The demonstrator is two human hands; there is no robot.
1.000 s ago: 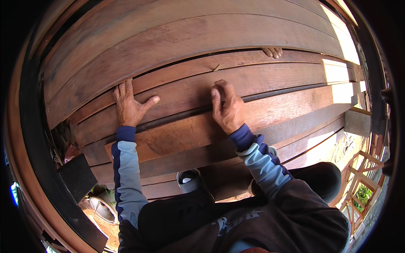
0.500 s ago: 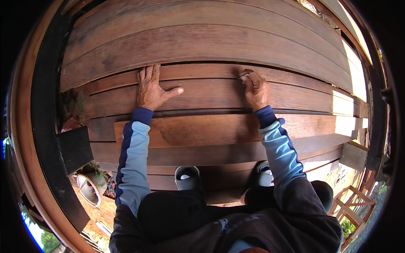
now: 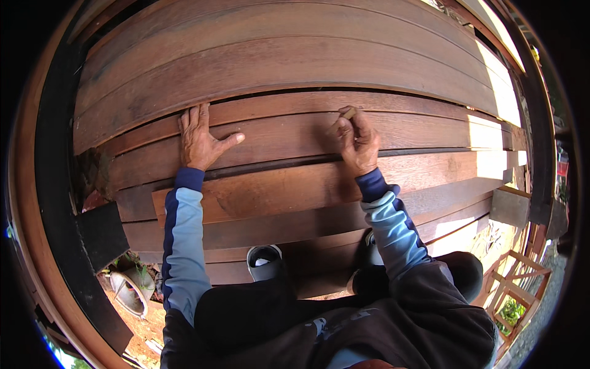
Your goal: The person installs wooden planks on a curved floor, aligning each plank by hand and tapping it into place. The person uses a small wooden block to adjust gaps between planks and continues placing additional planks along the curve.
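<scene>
Left hand and right hand over planks, seen from above. The left hand [image 3: 200, 140], left of the frame's centre, lies open and palm down, its fingers close together and the thumb spread toward the right; its fingertips reach the upper edge of the narrow reddish-brown plank [image 3: 276, 106], beside the dark gap. The right hand [image 3: 357, 136], right of centre, is mostly closed, fingers curled, pinching a small tan sliver [image 3: 349, 113] between thumb and forefinger. The sliver sits above the seam between the narrow plank and the wider plank [image 3: 283, 136] below it; whether it touches the wood, I cannot tell. Across the middle of the frame, a paler plank [image 3: 264, 195] lies nearer the body. A shoe [image 3: 265, 258] shows at lower centre.
</scene>
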